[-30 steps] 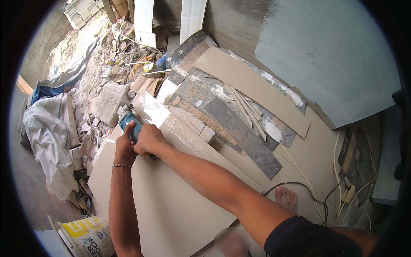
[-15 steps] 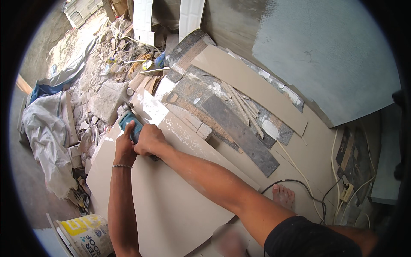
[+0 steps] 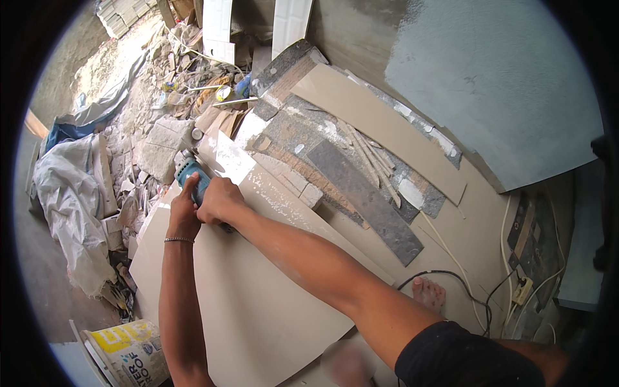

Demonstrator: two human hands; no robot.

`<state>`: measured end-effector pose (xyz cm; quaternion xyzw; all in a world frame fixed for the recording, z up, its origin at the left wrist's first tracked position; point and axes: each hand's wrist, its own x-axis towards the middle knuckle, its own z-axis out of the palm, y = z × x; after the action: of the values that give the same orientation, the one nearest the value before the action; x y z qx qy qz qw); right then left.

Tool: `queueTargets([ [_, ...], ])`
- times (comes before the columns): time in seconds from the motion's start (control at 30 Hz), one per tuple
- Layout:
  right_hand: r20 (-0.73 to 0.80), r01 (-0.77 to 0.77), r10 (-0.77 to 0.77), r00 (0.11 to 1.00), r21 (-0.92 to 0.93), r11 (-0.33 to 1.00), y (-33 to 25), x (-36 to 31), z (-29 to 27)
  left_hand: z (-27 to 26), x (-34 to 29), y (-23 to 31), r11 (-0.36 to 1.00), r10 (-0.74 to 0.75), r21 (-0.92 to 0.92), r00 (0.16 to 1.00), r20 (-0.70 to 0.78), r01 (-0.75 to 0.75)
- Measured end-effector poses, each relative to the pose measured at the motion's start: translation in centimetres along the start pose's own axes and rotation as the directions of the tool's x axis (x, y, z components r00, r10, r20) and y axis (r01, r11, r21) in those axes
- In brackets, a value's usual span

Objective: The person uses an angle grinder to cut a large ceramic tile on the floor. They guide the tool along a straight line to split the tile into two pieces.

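A teal angle grinder (image 3: 186, 171) is gripped in both hands, its metal head toward the rubble. My left hand (image 3: 184, 213) wraps the near-left side of its body, and a chain bracelet circles that wrist. My right hand (image 3: 220, 202) closes over the body from the right. Beneath the hands lies a large beige slab (image 3: 271, 303), with pale dusty patches near its far corner. The grinder sits over the slab's far-left edge; its disc is too small to make out, so I cannot tell whether it touches.
Broken rubble (image 3: 166, 142) fills the far left beside a white sack (image 3: 71, 200). A bucket (image 3: 129, 351) stands at lower left. Right of the slab lie a long beige strip (image 3: 380, 129), a dark plank (image 3: 367, 206), a black cable (image 3: 451, 273), an extension socket (image 3: 522, 291) and my bare foot (image 3: 429, 293).
Both hands and the grinder have shifted slightly left and away from me along the slab's edge. The grip is unchanged, and the view has moved a little.
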<state>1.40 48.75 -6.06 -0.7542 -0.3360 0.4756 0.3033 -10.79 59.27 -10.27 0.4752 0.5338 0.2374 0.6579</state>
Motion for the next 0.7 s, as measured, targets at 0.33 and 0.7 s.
queueTargets([
  [0.33,-0.007,0.023,-0.024,1.0,-0.068,0.997,-0.5,1.7,0.7,-1.0,2.1,0.0,0.998,-0.015,-0.058,0.996,0.091,0.021],
  [0.7,0.004,-0.034,0.034,0.999,-0.016,0.999,-1.1,2.0,0.5,-0.9,2.2,0.1,0.996,-0.012,-0.082,0.994,0.108,0.021],
])
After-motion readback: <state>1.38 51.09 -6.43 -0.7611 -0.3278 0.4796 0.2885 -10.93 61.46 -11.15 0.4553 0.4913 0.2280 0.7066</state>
